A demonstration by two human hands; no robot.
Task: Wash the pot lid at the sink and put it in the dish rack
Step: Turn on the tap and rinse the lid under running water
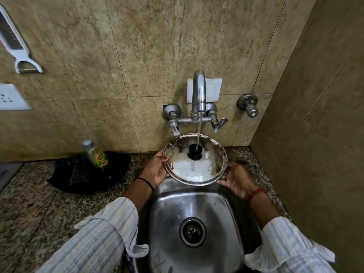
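A round steel pot lid [197,170] with a black knob in its middle is held over the far end of the steel sink [171,209], tilted toward me. Water runs from the tap [199,91] onto the knob. Soapy white film lies on the lid's lower half. My left hand [155,170] grips the lid's left rim. On the opposite rim my right hand [235,180] holds its right lower edge. No dish rack is in view.
A dish-soap bottle [96,154] stands on a black cloth or tray [78,178] on the speckled counter left of the sink. A white peeler [19,54] hangs on the tiled wall. A side wall closes in on the right.
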